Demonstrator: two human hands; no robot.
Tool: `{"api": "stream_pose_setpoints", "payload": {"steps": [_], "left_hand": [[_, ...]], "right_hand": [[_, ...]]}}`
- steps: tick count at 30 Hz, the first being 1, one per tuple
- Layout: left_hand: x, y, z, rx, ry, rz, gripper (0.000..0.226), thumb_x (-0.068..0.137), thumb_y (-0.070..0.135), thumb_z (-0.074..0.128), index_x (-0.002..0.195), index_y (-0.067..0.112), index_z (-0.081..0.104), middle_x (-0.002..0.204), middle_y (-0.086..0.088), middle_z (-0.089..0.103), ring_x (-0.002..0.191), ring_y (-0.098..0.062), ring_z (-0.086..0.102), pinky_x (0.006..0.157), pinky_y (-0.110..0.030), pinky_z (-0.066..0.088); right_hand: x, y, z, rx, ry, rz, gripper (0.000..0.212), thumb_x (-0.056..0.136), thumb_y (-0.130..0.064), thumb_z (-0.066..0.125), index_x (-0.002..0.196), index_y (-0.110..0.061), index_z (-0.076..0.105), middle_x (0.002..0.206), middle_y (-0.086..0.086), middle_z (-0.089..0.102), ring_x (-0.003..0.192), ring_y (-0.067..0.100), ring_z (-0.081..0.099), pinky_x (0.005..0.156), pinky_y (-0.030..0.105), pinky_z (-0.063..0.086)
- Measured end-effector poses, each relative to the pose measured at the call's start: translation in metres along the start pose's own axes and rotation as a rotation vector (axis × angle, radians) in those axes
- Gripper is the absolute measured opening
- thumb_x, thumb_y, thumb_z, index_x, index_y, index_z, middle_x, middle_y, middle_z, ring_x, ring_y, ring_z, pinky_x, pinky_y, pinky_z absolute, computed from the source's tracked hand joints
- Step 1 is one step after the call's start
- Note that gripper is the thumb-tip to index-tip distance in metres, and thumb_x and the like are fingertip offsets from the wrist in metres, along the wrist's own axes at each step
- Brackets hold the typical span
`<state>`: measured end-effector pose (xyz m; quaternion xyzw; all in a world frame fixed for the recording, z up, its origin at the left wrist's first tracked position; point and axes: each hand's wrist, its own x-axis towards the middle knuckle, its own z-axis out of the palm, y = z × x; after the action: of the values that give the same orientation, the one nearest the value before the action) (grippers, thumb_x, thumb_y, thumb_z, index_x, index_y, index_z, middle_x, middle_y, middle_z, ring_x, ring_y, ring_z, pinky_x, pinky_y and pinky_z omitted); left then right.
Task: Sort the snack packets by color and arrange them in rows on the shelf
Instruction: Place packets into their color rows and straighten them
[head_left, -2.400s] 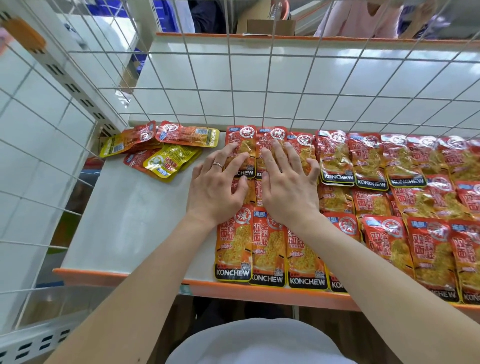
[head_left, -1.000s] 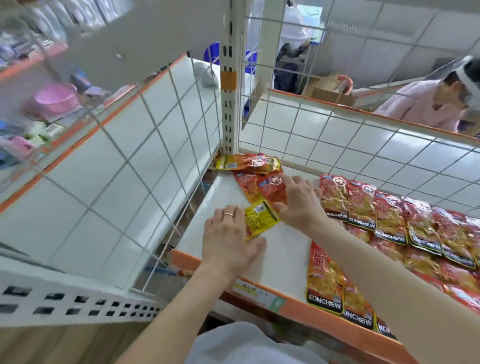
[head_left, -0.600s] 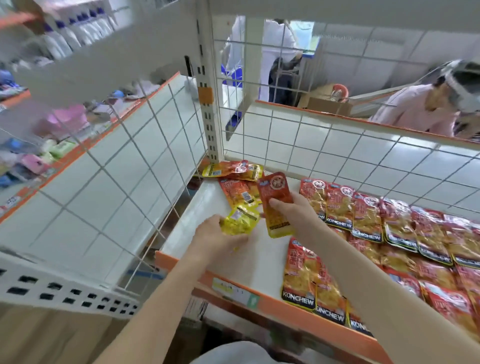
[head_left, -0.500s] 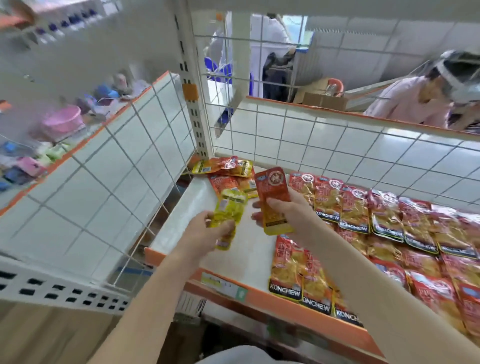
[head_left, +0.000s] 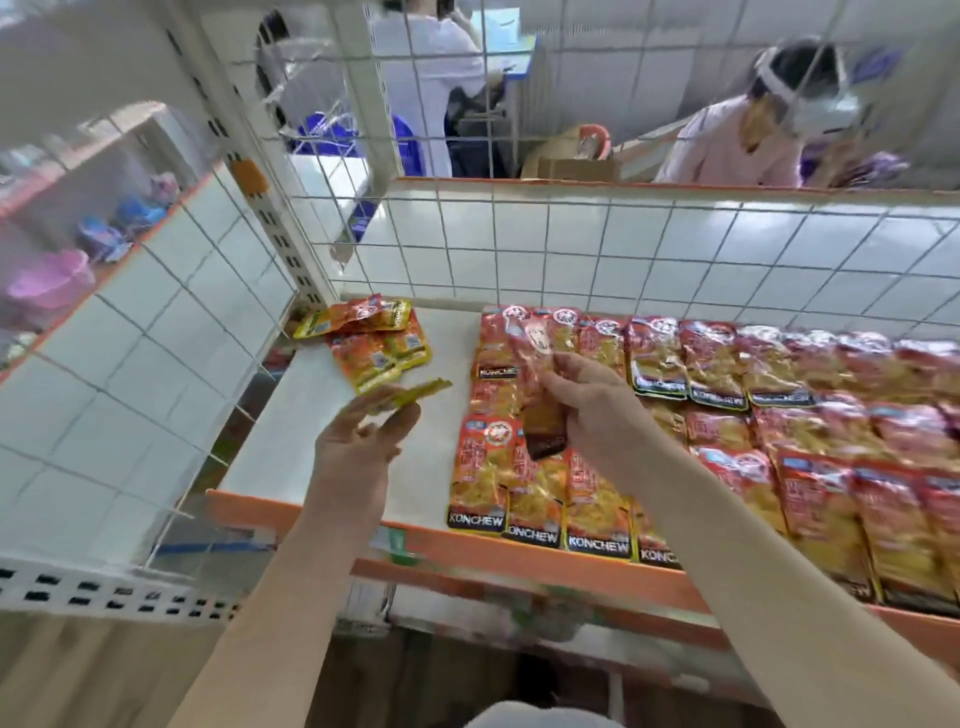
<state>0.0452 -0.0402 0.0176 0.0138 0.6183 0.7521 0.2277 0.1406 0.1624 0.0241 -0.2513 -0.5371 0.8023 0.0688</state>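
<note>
our left hand (head_left: 358, 441) pinches a thin yellow-green foil snack packet (head_left: 415, 391) between thumb and fingertips. the packet is lifted off the white shelf with the orange front lip (head_left: 311, 426) and seen nearly edge-on, its long axis pointing ahead and to the right of that hand. our right hand (head_left: 592, 410) has its fingers curled round a red foil snack packet (head_left: 543, 426). it is held upright with its long axis running away from us, in line with the laid rows of red and orange packets (head_left: 701, 364) beneath this hand and to its right. we judge the red one goes down first, since the right hand is over its rows. the yellow one has no row: bare shelf lies below the left hand, and a small loose heap of mixed packets (head_left: 374, 338) sits beyond its fingertips.
</note>
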Motion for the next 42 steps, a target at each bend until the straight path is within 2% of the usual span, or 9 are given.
{"api": "stream_pose_setpoints", "payload": {"steps": [2,4,9,14,17,20,25,31,42], "left_hand": [[-0.004,-0.002,0.008,-0.035,-0.013,-0.009,0.024,0.078,0.001,0.074,0.085,0.024,0.074,0.078,0.016,0.071,0.066,0.000,0.063,0.060,-0.016,0.050],[-0.010,-0.005,0.013,-0.181,-0.054,-0.083,0.022,0.071,0.002,0.074,0.070,0.024,0.077,0.077,0.004,0.070,0.059,-0.009,0.061,0.051,-0.020,0.050],[-0.042,-0.010,0.024,-0.271,-0.150,-0.140,0.043,0.094,-0.012,0.047,0.086,0.016,0.079,0.098,-0.015,0.076,0.083,-0.029,0.075,0.062,-0.027,0.060],[-0.081,-0.008,0.027,-0.312,-0.302,-0.191,0.057,0.077,-0.012,0.031,0.092,0.011,0.081,0.103,-0.020,0.073,0.082,-0.032,0.073,0.063,-0.029,0.058],[-0.112,-0.004,0.035,-0.316,-0.409,-0.215,0.054,0.065,0.002,0.034,0.105,-0.002,0.069,0.095,-0.008,0.076,0.076,-0.021,0.074,0.056,-0.025,0.057],[-0.138,-0.011,0.049,-0.174,-0.451,-0.167,0.034,0.088,0.001,0.043,0.110,0.009,0.067,0.084,0.002,0.075,0.062,-0.013,0.070,0.047,-0.023,0.055],[-0.173,-0.031,0.065,0.093,-0.482,-0.006,0.037,0.092,-0.010,0.060,0.111,0.021,0.071,0.092,0.005,0.076,0.081,-0.011,0.072,0.073,-0.029,0.061],[-0.199,-0.044,0.071,0.207,-0.456,0.071,0.038,0.091,-0.005,0.066,0.109,0.028,0.073,0.092,0.002,0.078,0.090,-0.016,0.074,0.093,-0.043,0.056],[-0.216,-0.072,0.129,0.328,-0.400,0.135,0.037,0.092,0.001,0.068,0.096,0.037,0.077,0.088,0.008,0.077,0.088,-0.009,0.072,0.080,-0.030,0.053]], "right_hand": [[-0.013,-0.002,-0.007,-0.163,0.088,-0.071,0.012,0.100,-0.011,0.056,0.108,-0.013,0.065,0.099,0.006,0.074,0.090,0.018,0.073,0.083,0.032,0.059],[-0.029,-0.005,-0.013,-0.214,0.165,-0.128,0.011,0.097,-0.013,0.062,0.107,-0.016,0.067,0.104,0.007,0.074,0.097,0.022,0.072,0.087,0.034,0.058],[-0.074,0.000,-0.027,-0.227,0.271,-0.182,0.022,0.090,-0.016,0.072,0.112,-0.016,0.070,0.103,0.008,0.076,0.097,0.025,0.073,0.096,0.047,0.055],[-0.132,0.012,-0.036,-0.258,0.336,-0.203,0.018,0.094,-0.012,0.067,0.110,-0.019,0.072,0.101,0.003,0.077,0.099,0.024,0.072,0.096,0.044,0.056],[-0.171,0.022,-0.042,-0.259,0.368,-0.226,0.022,0.095,-0.003,0.061,0.109,-0.016,0.073,0.101,0.001,0.077,0.099,0.020,0.072,0.094,0.037,0.056],[-0.212,0.030,-0.050,-0.251,0.439,-0.232,0.020,0.094,0.001,0.062,0.107,-0.009,0.073,0.095,0.000,0.078,0.090,0.013,0.073,0.084,0.028,0.058],[-0.263,0.038,-0.064,-0.248,0.545,-0.254,0.022,0.093,-0.002,0.065,0.087,-0.022,0.071,0.080,-0.011,0.076,0.080,0.009,0.069,0.078,0.025,0.055],[-0.286,0.042,-0.078,-0.238,0.580,-0.263,0.019,0.093,-0.003,0.065,0.088,-0.019,0.074,0.087,-0.006,0.077,0.084,0.013,0.071,0.079,0.030,0.053],[-0.290,0.048,-0.151,-0.114,0.618,-0.201,0.011,0.093,-0.008,0.066,0.102,-0.012,0.071,0.098,0.002,0.077,0.096,0.021,0.073,0.093,0.041,0.056]]}}
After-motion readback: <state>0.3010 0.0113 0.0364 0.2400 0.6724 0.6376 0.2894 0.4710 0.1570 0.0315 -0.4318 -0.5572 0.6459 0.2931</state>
